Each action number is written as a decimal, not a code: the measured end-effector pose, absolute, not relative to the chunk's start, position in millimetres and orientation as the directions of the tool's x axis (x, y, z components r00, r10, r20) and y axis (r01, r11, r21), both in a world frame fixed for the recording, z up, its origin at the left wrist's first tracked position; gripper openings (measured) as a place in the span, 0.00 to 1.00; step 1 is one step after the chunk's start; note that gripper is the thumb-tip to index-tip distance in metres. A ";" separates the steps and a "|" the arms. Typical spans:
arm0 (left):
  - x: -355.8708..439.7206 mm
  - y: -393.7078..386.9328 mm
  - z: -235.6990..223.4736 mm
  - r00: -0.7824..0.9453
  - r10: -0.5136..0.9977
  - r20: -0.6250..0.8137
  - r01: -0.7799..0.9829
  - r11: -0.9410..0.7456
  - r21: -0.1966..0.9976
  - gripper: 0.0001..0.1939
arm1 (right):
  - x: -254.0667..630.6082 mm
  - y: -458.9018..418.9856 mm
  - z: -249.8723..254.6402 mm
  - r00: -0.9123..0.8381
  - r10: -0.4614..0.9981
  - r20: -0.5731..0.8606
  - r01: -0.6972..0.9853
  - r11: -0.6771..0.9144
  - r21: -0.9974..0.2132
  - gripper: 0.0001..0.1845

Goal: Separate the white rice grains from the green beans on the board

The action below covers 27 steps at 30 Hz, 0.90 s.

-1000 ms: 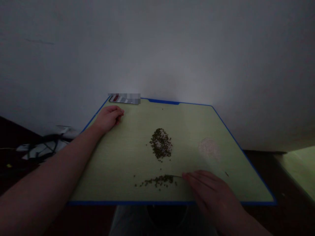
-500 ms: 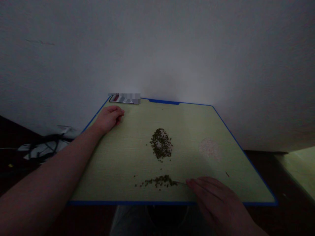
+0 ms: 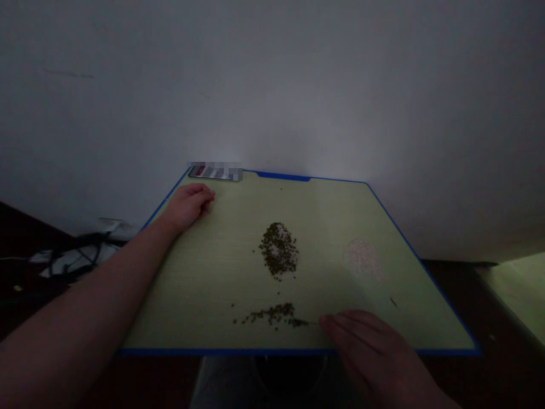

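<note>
My right hand (image 3: 372,343) is at the near edge of the board, its fingers closed on a thin metal tool (image 3: 313,323) pointing left; its exact kind is too dim to tell. The tool's tip touches the right end of a loose row of small green beans (image 3: 276,312). Further back lies a heap of green beans mixed with pale grains (image 3: 279,249). A flat patch of pale grains (image 3: 361,258) is spread to the right. My left hand (image 3: 189,205) rests at the far left of the board, fingers curled in with nothing visible in them.
The pale board (image 3: 225,255) has a blue rim and stands against a grey wall (image 3: 298,85). A phone (image 3: 213,172) lies at its far left corner. A thin dark sliver (image 3: 393,301) is on the right. Dark cables (image 3: 80,258) lie below on the left.
My right hand and the tool have shifted slightly left and toward the near edge. A few beans at the row's right end have moved nearer with the tip. My left hand has stayed still.
</note>
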State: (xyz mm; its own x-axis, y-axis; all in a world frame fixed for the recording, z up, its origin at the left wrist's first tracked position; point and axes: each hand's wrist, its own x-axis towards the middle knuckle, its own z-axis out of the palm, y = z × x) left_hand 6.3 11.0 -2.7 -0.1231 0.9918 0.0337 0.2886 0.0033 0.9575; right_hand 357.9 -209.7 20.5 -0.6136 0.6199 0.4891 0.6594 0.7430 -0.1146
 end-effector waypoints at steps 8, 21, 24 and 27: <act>6.3 12.0 -3.4 -0.112 0.993 0.040 0.274 -0.008 0.962 0.09 | 354.7 -209.8 22.6 -0.624 0.603 0.498 0.636 0.762 -0.125 0.17; 8.8 10.0 -0.3 -0.113 0.993 0.037 0.276 -0.005 0.961 0.09 | 357.8 -214.4 11.4 -0.587 0.636 0.501 0.722 0.691 -0.030 0.18; 9.3 9.3 0.3 -0.122 0.992 0.038 0.282 -0.002 0.959 0.08 | 358.8 -213.1 12.5 -0.563 0.653 0.507 0.750 0.661 -0.018 0.17; 9.5 9.2 -0.1 -0.119 0.992 0.041 0.277 -0.007 0.961 0.08 | 357.7 -212.8 13.0 -0.577 0.638 0.510 0.726 0.686 -0.037 0.17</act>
